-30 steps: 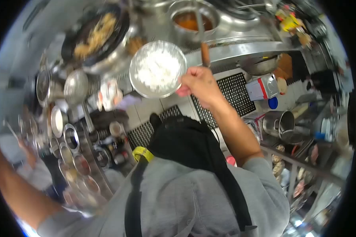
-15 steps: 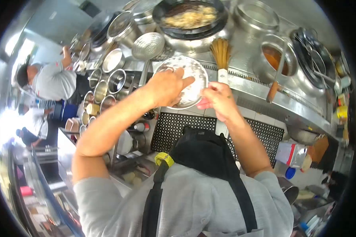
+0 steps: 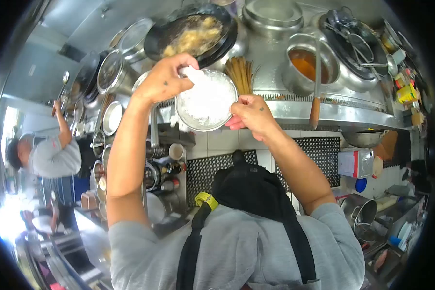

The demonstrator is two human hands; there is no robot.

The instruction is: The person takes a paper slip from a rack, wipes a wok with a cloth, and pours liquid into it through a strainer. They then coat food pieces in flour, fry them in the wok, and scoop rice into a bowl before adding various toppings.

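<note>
A round metal bowl point(image 3: 205, 126) with white powder point(image 3: 208, 99) inside is held up in front of me. My right hand point(image 3: 251, 116) pinches the bowl's right rim between thumb and fingers. My left hand point(image 3: 166, 79) is at the bowl's upper left edge, closed on a white powder-coated piece point(image 3: 193, 74) whose kind I cannot make out. Just beyond that hand is a black wok point(image 3: 152, 41) where golden pieces point(image 3: 193, 36) sit in dark oil. A bamboo wok brush point(image 3: 240, 75) stands behind the bowl, partly hidden by it.
Right of the wok, a metal pot point(image 3: 299, 82) holds orange liquid, a wooden-handled ladle point(image 3: 315, 108) across its rim. Lidded pots point(image 3: 273, 19) stand behind. Several metal bowls line the left side. A co-worker in a grey shirt point(image 3: 55, 154) works at far left. Perforated black mats point(image 3: 314, 154) cover the floor.
My left hand has come up out of the powder with a white-coated piece, towards the wok. The bowl has shifted left in view, right hand still on its rim. The camera view has turned.
</note>
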